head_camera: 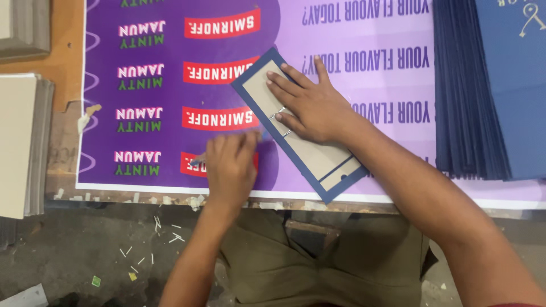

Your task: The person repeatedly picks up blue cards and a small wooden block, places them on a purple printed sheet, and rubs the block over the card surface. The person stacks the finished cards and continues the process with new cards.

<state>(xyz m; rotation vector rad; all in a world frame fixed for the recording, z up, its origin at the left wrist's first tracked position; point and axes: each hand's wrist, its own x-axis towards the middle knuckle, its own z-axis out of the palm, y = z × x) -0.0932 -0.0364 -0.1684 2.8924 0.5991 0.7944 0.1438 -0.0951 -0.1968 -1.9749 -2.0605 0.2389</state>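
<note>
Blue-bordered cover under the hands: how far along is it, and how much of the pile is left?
Grey boards already sit on the blue-bordered cover, so that part looks done. In hand: the right hand presses flat on the cover while the left hand works at its near edge with something thin, too blurred to identify. Left, probably: a thick stack of blue sheets on the right and grey board stacks on the left.

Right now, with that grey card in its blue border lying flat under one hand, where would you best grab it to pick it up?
Probably the near end of the card, by the table edge, coming from the person's side. It lies flat and slanted, the right hand presses its far half, and the left hand works beside its left edge; that corner is bare.
</note>
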